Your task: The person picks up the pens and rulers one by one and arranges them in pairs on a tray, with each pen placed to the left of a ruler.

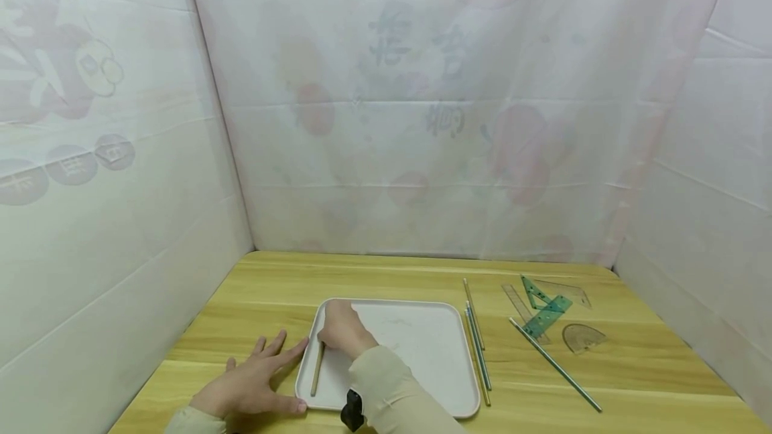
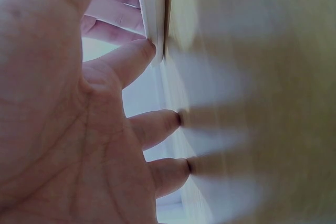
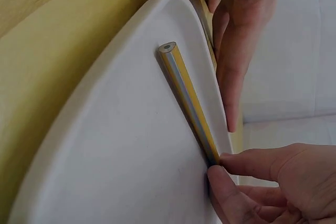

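Note:
A white rectangular tray [image 1: 416,360] lies on the wooden table. My right hand [image 1: 346,330] is over the tray's left side and pinches a pencil [image 1: 317,370] between thumb and fingers. Yellow and silver stripes run along this pencil [image 3: 191,98], and its flat unsharpened end shows in the right wrist view. It lies along the tray's left rim. My left hand [image 1: 256,380] has its fingers spread beside the tray, touching the left edge. In the left wrist view, one fingertip meets the tray's side [image 2: 152,14] and two others touch the tabletop.
Several pencils [image 1: 476,347] lie by the tray's right edge. Farther right, a green pencil [image 1: 555,364] lies near a green ruler [image 1: 547,315], a green set square [image 1: 533,293], a clear ruler [image 1: 517,301], a clear triangle [image 1: 573,290] and a protractor [image 1: 582,338]. Cloth walls [image 1: 422,153] surround the table.

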The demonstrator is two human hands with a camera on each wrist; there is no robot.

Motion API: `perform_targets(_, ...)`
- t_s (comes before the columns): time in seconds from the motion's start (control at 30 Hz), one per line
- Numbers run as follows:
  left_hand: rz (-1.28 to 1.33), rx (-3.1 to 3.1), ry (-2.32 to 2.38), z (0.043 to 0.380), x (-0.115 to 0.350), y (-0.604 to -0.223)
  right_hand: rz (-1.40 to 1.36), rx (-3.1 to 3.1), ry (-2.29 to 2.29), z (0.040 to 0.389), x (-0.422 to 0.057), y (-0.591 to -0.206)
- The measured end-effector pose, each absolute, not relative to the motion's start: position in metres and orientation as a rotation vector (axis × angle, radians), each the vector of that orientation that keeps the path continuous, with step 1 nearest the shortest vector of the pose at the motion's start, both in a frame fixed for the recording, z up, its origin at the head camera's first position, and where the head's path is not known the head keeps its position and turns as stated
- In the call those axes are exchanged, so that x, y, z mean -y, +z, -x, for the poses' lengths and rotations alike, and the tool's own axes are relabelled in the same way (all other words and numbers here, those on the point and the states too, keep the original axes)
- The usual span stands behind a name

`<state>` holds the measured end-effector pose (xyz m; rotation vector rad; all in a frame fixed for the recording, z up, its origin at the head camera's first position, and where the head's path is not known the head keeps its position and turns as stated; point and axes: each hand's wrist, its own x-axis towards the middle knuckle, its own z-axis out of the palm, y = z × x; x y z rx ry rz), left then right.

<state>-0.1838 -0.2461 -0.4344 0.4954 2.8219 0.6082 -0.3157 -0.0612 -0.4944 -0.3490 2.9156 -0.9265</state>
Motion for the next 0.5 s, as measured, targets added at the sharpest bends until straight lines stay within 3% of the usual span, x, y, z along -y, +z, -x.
perform_targets(0.27, -0.492, -2.823, 0.606, 0.185, 0.247, -0.436, 0.298, -2.853, -1.003, 0.272, 0.061, -0.439)
perform_targets(0.5, -0.500, -2.816, 0.612, 0.186, 0.247, -0.436, 0.363, -2.852, -1.113, 0.258, 0.059, -0.425)
